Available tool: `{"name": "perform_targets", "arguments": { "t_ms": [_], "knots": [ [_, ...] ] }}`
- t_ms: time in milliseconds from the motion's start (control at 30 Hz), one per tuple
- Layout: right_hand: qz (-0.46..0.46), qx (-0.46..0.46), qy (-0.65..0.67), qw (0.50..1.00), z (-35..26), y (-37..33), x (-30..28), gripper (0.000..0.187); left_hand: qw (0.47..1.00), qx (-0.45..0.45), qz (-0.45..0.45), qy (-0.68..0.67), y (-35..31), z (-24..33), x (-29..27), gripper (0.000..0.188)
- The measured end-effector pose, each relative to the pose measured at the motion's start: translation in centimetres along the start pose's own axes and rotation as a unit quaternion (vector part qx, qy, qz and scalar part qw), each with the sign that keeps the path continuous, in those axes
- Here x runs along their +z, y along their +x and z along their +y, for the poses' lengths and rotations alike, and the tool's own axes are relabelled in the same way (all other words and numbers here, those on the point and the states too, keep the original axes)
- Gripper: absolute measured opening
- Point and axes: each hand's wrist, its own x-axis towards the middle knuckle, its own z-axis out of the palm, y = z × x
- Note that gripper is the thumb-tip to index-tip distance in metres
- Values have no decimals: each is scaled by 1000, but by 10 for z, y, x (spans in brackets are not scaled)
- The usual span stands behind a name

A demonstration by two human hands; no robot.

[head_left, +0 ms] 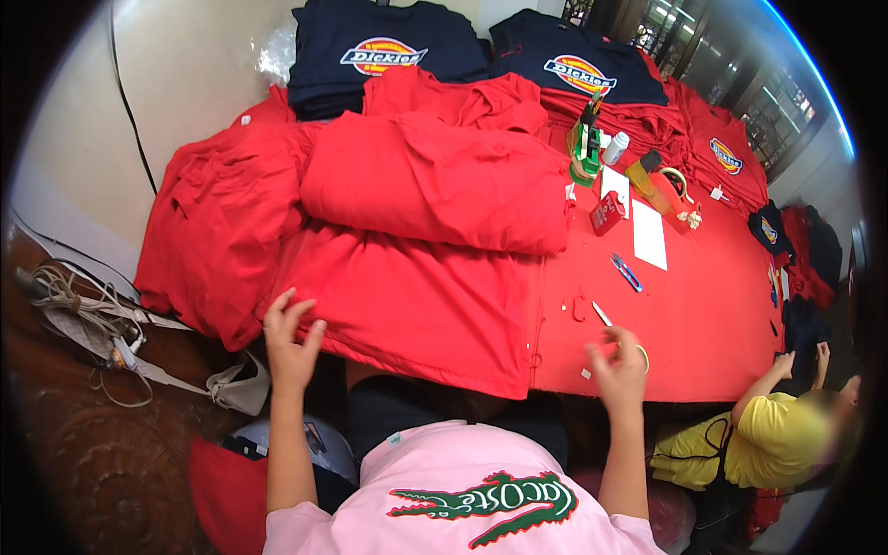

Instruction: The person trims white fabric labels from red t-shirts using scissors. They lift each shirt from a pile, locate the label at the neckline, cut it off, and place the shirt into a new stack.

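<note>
Red-covered worktable [698, 347] fills most of the view, its near edge just ahead of the person's body. Red fabric heap [217, 222] stands at the left end, rumpled, close against the side of the flat work. Flat red garment [416, 310] lies directly in front, smooth, lower hem along the near table edge. Thick red folded bundle [435, 180] sits across its far part, hiding that portion. Beyond, two navy shirt stacks [324, 60] with round chest prints; at far right, a pile of printed red shirts [721, 129]. A co-worker in yellow [772, 439] at the table's right end, hands near dark clothing. Left floor side: tangled pale cables [88, 310].

Left hand [294, 338] at the garment's lower left corner, fingers spread, nothing gripped; contact with cloth cannot be told. Right hand [618, 370] over the near table edge, right of the garment and apart from it, fingers loosely bent, apparently holding nothing.

Clutter occupies the right half: white card [649, 236], green tape dispenser [585, 153], small red box [607, 214], white bottle [616, 148]. Nearer: blue-handled snips [626, 273], then a slim pale pointed tool [601, 314] just beyond the right hand. Smallest: a white scrap [585, 374] left of that hand.
</note>
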Motion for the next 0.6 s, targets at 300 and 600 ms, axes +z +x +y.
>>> {"name": "perform_targets", "arguments": {
  "t_ms": [300, 600],
  "knots": [
    [-387, -126, 155, 900, -28, 5, 28, 9, 990, -45, -25, 134, 6, -26, 15, 46],
    [-267, -243, 182, 915, -82, 189, -10, 49, 983, 164, -69, -45, 198, 51, 29, 16]
  ]
}}
